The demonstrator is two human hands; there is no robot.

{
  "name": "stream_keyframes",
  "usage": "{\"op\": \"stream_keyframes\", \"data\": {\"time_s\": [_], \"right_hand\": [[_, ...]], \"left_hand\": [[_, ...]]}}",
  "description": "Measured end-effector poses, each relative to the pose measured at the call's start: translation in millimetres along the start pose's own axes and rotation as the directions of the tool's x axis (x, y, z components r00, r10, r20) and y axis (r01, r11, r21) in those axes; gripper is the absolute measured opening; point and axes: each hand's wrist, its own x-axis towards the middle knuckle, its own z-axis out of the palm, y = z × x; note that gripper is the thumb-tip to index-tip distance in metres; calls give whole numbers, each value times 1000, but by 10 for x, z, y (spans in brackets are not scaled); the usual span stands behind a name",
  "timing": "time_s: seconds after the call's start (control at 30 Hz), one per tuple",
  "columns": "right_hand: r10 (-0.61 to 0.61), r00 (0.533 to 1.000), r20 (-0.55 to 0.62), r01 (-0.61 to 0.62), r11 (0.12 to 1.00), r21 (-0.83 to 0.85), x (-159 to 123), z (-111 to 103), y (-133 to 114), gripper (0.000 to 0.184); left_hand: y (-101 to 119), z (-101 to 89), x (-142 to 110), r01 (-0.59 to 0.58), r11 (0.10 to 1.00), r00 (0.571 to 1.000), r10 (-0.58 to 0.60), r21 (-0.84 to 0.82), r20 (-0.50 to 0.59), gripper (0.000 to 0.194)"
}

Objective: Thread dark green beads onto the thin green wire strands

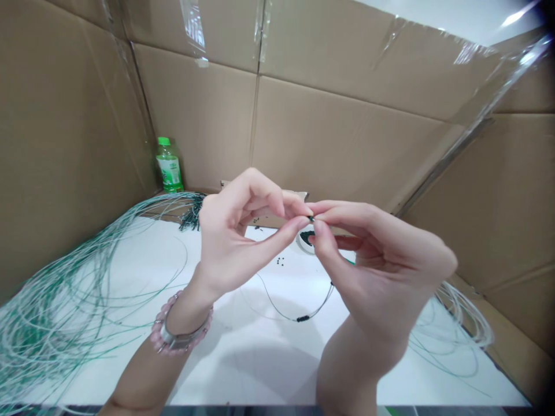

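Observation:
My left hand (225, 242) and my right hand (381, 266) meet at their fingertips, raised over the white table. Between them is a tiny dark piece (311, 218), pinched by thumb and forefinger on each side; its exact kind is too small to tell. From behind my right hand a thin wire (277, 309) loops down toward the table, with a short black sleeve-like part (303, 318) on it. Just beyond the fingertips stands a small white cup (304, 248) of dark bits, partly hidden by my right hand.
Bundled green and white wires (56, 312) cover the left side, their dark ends (191, 215) gathered at the back. More wires (466, 318) lie at the right. Several black bits (280, 262) dot the white tabletop (269, 370). A green-capped bottle (169, 167) stands against the cardboard walls (347, 133).

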Motion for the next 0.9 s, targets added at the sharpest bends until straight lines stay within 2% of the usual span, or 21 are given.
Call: {"op": "stream_keyframes", "data": {"time_s": [0.17,0.4,0.6,0.67,0.7,0.77,0.8,0.83,0.9], "right_hand": [[-11,1000,-4,11,1000,15,0,-15,29,24],[27,1000,-17,-25,996,88,4,28,66,20],[85,996,-36,-82,994,75,0,81,28,18],[142,990,21,-143,989,26,11,7,43,16],[174,979,110,-172,985,-24,21,-48,57,14],[217,916,336,-177,973,-145,42,-164,92,11],[231,883,409,-165,968,-190,53,-210,111,10],[235,880,413,-163,966,-202,61,-241,131,11],[220,925,311,-182,972,-149,72,-247,173,15]], "left_hand": [[16,6,-10,21,998,999,-18,53,-45,24],[-7,-4,-25,-37,992,998,43,117,-46,23],[-20,49,-54,-147,950,972,191,275,-139,27],[-52,34,-36,-187,941,964,231,283,-129,29],[-74,22,-24,-200,940,961,243,276,-130,29],[-123,4,-3,-204,947,963,241,249,-125,29],[-149,2,1,-186,954,970,217,236,-110,29],[-172,7,-1,-159,961,979,182,228,-86,28],[-211,35,-20,-113,968,992,122,223,-29,28]]}}
